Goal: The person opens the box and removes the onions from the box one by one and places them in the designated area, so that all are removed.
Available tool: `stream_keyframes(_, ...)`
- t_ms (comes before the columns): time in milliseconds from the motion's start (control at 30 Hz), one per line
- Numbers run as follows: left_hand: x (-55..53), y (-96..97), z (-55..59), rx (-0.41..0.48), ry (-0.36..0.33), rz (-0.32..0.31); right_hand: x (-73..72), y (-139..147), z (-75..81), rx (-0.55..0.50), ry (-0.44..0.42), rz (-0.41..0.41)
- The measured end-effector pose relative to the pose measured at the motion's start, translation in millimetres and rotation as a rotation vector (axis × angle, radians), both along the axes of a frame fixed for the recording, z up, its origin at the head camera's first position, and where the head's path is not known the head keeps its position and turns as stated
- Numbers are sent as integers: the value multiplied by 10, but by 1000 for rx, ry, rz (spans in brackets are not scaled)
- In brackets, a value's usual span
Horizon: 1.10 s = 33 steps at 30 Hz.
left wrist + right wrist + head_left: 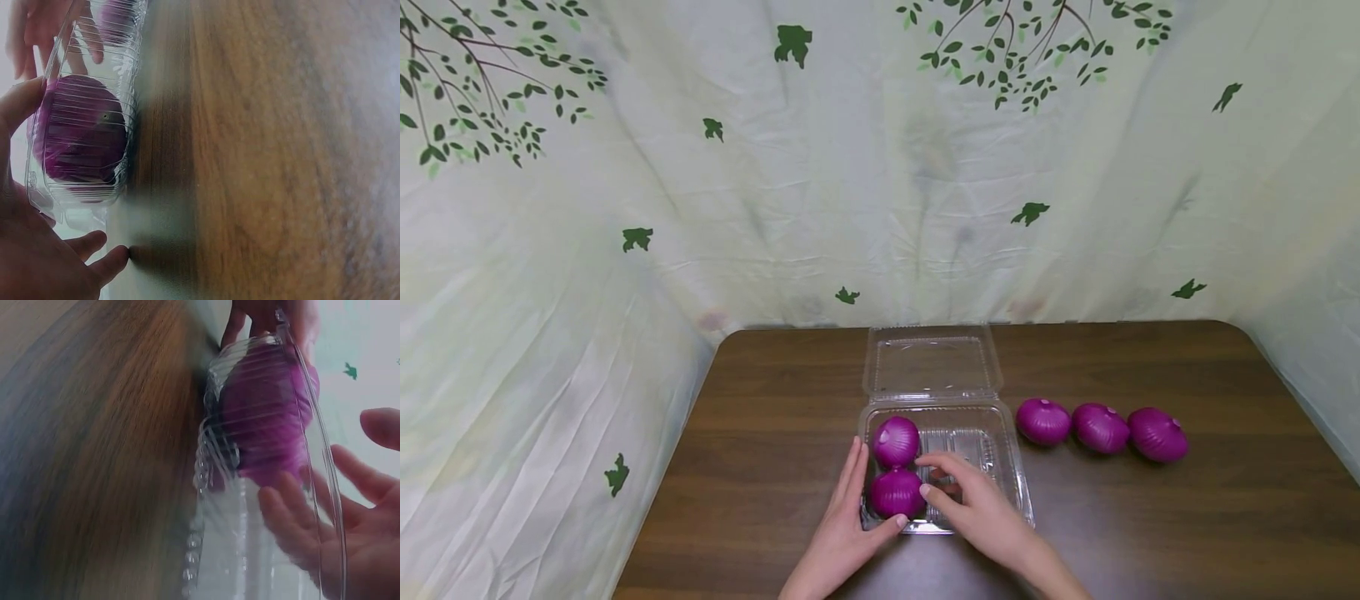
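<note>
In the head view a clear plastic clamshell container [1022, 492] lies opened out on the table. Two purple onions [897, 442] sit in its left side, one behind the other. Straight fingers of my left hand [846, 521] rest along the container's left wall, while its thumb touches the near rim. My right hand [973, 500] reaches over the tray, its fingers loosely bent and spread beside the near onion [897, 493]. The right wrist view shows that onion [265, 412] through the ridged wall, with the right fingers [290, 512] near it; whether they touch it I cannot tell.
Three more purple onions [1101, 428] stand in a row to the right of the container on the brown wooden table [760, 442]. The transparent lid [932, 360] lies folded back toward the far edge. A pale leaf-patterned curtain [880, 167] hangs behind.
</note>
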State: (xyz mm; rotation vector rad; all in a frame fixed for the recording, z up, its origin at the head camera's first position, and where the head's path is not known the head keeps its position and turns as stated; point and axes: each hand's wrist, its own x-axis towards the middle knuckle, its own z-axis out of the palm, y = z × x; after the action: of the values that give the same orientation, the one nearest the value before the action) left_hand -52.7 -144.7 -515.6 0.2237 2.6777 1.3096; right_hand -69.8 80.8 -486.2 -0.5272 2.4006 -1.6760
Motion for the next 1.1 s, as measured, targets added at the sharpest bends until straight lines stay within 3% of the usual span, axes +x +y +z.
stream_keyframes(433, 12, 3, -14, -12, 37, 0, -33, -167, -46, 173, -13, 28)
stream_keyframes(833, 11, 7, -5, 5, 41, -11, -45, -282, -51, 216, 11, -47)
stream_keyframes(1100, 12, -7, -2, 23, 65, -23, -54, -269, -68, 166, -16, -23)
